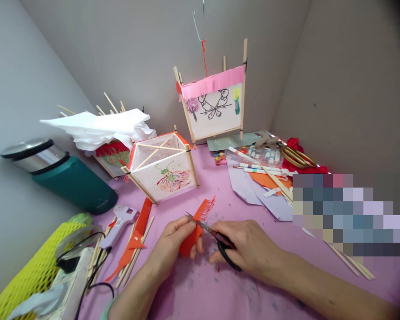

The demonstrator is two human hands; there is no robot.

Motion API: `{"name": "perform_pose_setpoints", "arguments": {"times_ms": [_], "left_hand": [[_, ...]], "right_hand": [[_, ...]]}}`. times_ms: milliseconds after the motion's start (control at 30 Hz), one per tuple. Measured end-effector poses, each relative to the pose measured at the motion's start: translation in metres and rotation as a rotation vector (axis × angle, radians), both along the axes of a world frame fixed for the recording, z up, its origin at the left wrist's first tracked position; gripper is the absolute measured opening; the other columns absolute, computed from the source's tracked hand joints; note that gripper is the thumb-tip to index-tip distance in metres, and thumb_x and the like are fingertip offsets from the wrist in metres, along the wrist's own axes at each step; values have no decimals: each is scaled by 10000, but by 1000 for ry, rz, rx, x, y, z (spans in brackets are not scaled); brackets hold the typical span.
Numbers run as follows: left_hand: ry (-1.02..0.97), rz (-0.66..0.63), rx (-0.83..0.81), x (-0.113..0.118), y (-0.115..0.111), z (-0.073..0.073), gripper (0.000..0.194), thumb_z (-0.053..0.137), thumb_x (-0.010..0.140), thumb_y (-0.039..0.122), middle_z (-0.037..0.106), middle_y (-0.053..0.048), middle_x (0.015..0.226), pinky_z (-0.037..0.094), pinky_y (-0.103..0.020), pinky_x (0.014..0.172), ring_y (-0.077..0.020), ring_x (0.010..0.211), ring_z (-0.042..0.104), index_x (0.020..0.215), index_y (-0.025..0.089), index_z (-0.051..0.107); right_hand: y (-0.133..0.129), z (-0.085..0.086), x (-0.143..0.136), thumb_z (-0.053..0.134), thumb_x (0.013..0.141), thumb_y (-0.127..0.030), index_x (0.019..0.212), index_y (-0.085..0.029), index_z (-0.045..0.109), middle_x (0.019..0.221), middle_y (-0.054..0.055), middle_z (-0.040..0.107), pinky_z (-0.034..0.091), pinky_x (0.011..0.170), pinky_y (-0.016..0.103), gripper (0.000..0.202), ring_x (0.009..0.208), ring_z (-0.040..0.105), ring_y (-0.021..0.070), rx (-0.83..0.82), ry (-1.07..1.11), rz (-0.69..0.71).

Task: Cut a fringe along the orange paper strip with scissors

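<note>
Between the thumb and fingers of my left hand [180, 238] is an orange-red paper strip [205, 210], its upper end cut into a fine fringe. My right hand [243, 244] grips black-handled scissors [225, 251], with fingers in the handles. Their blades lie across the strip's edge, close to my left thumb. Just beyond my hands stands a stick-framed paper lantern [171, 173] with a butterfly drawing on its front panel. To the left of my left hand lie a longer orange-red strip [142, 224] and thin wooden sticks [133, 258].
A lilac glue gun [120, 224], a white power strip [70, 280] with cables and a teal tumbler [73, 182] are at left. Behind, a pink-fringed lantern [215, 106] hangs from a hook [197, 26]. Markers [262, 170] and lilac paper [248, 189] lie at right.
</note>
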State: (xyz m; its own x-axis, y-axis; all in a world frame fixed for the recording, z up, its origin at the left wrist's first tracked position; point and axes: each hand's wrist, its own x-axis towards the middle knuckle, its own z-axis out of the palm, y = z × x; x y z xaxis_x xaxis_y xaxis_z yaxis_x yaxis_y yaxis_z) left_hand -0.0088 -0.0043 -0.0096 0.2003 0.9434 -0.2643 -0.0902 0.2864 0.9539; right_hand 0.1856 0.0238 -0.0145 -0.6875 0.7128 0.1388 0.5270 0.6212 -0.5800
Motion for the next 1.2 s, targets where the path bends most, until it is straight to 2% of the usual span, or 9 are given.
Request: {"name": "perform_pose_setpoints", "arguments": {"times_ms": [100,267,600,933,1200], "left_hand": [[21,-9,15,1,1,1,251,492,865,337,643,-25,575,344,-205,491,-86,448,488,728,138,562],[86,56,75,1,2,5,245,499,866,360,634,-18,636,353,-216,539,-104,525,505,752,151,558],[138,74,115,0,3,4,265,494,861,369,611,-16,622,331,-232,549,-115,537,487,719,157,564],[86,74,92,2,2,5,249,492,866,369,618,-16,636,344,-235,559,-117,544,497,754,158,563],[44,84,56,0,3,3,268,519,848,378,635,-26,639,360,-219,546,-109,528,503,710,153,564]], "right_hand": [[1,3,1,614,775,-531,867,-213,603,718,-22,646,301,549,219,331,607,553,127,-33,-5,-17],[2,10,2,677,704,-537,852,-221,607,689,-35,623,268,518,215,355,575,521,123,-69,-26,-40],[0,9,1,629,763,-507,805,-223,567,697,-50,607,245,518,219,294,564,495,106,-6,2,-25],[-2,7,1,598,799,-479,850,-220,580,721,-32,627,276,539,222,264,606,537,123,-42,28,-13],[1,3,1,656,764,-474,857,-223,581,717,-34,641,293,547,219,278,620,567,130,-26,-12,-11]]}}
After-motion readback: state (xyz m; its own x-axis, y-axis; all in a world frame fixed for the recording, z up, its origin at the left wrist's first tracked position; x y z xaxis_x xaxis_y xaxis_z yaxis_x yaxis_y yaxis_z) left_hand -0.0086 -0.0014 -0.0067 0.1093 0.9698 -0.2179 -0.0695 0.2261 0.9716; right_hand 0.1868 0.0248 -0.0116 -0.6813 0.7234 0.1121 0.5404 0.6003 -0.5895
